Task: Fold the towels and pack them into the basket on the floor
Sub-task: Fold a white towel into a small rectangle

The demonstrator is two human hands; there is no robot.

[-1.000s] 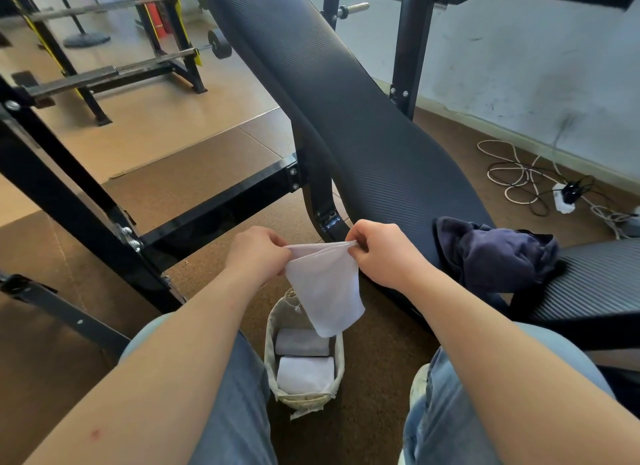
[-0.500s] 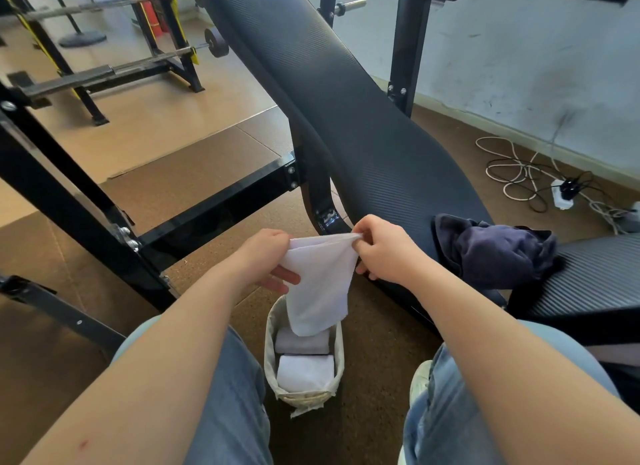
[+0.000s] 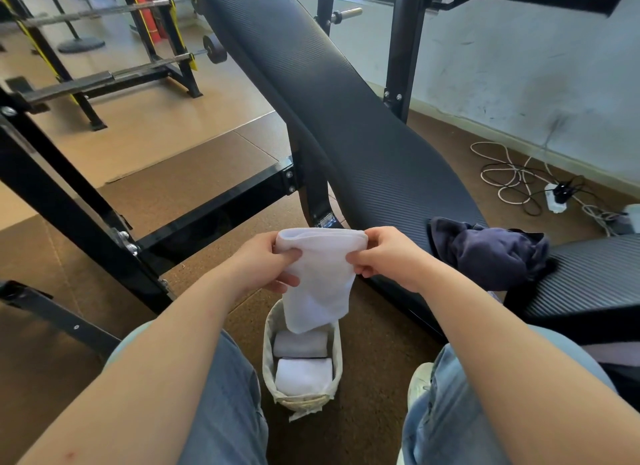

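We hold a white towel [image 3: 320, 281] directly above the basket [image 3: 268, 355], which stands on the brown floor [image 3: 374, 378] between our knees. Our left hand [image 3: 266, 260] grips the towel's left end, with its fingers curled round the cloth. Our right hand [image 3: 388, 257] pinches the right end between thumb and fingers. The doubled top edge stretches between the two hands, and the rest hangs down toward the basket's far rim. We cannot tell whether the tip touches the rim. Inside the basket lie two folded white towels, one at the far end [image 3: 300, 343] and one at the near end [image 3: 304, 376], side by side. A crumpled navy towel [image 3: 491, 253] lies well apart from the basket, up and to its right.
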